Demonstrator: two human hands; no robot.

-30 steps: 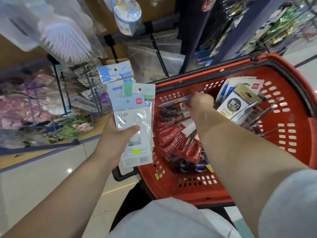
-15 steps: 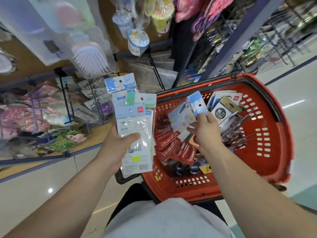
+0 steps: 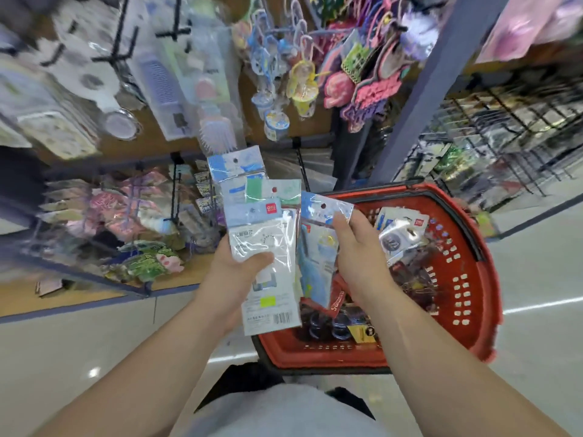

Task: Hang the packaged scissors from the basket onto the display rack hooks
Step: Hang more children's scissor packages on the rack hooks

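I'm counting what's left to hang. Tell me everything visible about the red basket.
The red basket is slotted plastic with a dark strip along its far rim, low in front of the person. It holds jumbled packaged scissors: red-carded packs near, white-carded packs at the far end. The right hand holds a blue-and-white pack above it; the left hand holds a stack of packs at its left edge. Neither plainly touches it. Its support is hidden.

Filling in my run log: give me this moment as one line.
left hand: holds packet stack | right hand: holds blue packet | basket: more packets inside | status: neither hung yet
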